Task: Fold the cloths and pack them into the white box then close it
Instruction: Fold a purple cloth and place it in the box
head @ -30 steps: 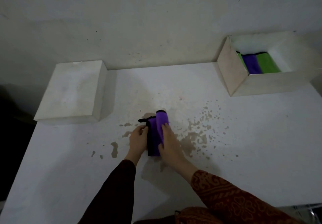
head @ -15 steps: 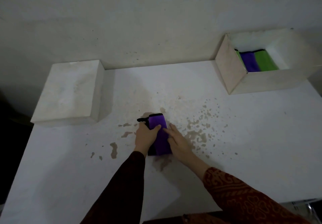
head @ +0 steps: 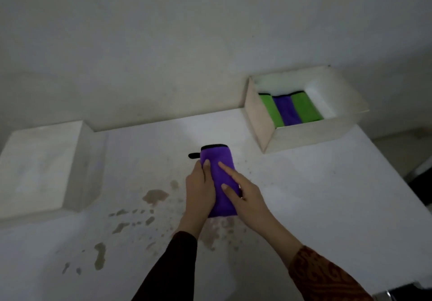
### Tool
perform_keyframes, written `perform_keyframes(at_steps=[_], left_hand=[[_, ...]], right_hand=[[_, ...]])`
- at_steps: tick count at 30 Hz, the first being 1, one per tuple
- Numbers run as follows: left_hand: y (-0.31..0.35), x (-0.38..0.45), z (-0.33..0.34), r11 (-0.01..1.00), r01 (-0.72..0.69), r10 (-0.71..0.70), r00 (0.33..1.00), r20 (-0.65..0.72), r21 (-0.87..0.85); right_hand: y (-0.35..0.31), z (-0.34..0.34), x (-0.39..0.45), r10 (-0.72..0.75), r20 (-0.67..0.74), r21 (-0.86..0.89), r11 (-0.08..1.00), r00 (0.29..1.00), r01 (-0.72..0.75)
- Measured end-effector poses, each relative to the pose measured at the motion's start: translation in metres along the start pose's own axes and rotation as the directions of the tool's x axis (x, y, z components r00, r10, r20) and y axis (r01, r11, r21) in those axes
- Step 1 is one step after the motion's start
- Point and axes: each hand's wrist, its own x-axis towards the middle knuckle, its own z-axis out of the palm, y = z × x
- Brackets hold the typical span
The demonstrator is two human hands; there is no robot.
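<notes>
Clamping the plush oblong purple cloth (head: 217, 179), the left hand (head: 199, 190) held; the right hand (head: 250, 200) pressed it, white box (head: 308, 134) beyond

1. Cloths, four in all; two purple, the loose purple cloth (head: 217, 156) and the boxed purple cloth (head: 287, 110); two green, the left green cloth (head: 268, 110) and the right green cloth (head: 306, 109)
2. One open white box (head: 308, 137); three cloths inside it
3. One closed white block (head: 42, 167)
4. Two hands, left hand (head: 199, 190) and right hand (head: 250, 200)
5. Two sleeves, one dark sleeve (head: 173, 265), one patterned sleeve (head: 322, 275)
6. One tabletop (head: 304, 195)
</notes>
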Motion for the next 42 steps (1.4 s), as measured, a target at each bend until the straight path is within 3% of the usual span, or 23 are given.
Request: perform_keyframes(at_steps=[7, 12, 17, 26, 31, 34, 42], left_hand=[[0.113, 0.049, 0.092, 0.982, -0.189, 0.19, 0.981, 0.032, -0.025], [0.16, 0.101, 0.161, 0.984, -0.026, 0.084, 0.938, 0.336, -0.174], [0.181, 0.137, 0.231, 0.957, 0.163, -0.033, 0.883, 0.468, -0.241], [0.16, 0.194, 0.331, 0.954, 0.249, -0.13, 0.847, 0.515, -0.168], [0.155, 0.211, 0.367, 0.963, 0.244, -0.157, 0.853, 0.498, -0.114], [0.15, 0.217, 0.379, 0.988, 0.152, -0.126, 0.892, 0.434, -0.025], [0.145, 0.216, 0.367, 0.988, -0.035, -0.042, 0.875, 0.481, 0.151]], right_hand=[[-0.004, -0.15, 0.053, -0.151, -0.13, -0.122, 0.983, 0.98, 0.135], [0.01, -0.252, 0.101, -0.127, -0.137, -0.29, 0.953, 0.982, 0.083], [0.029, -0.32, 0.151, 0.103, 0.016, -0.507, 0.858, 0.995, -0.081], [0.094, -0.362, 0.209, 0.206, 0.028, -0.707, 0.696, 0.978, -0.127], [0.114, -0.361, 0.222, 0.27, -0.036, -0.891, 0.428, 0.962, -0.153], [0.125, -0.356, 0.227, 0.285, 0.001, -0.938, 0.334, 0.958, -0.098], [0.141, -0.353, 0.251, 0.497, 0.06, -0.942, 0.316, 0.866, -0.116]])
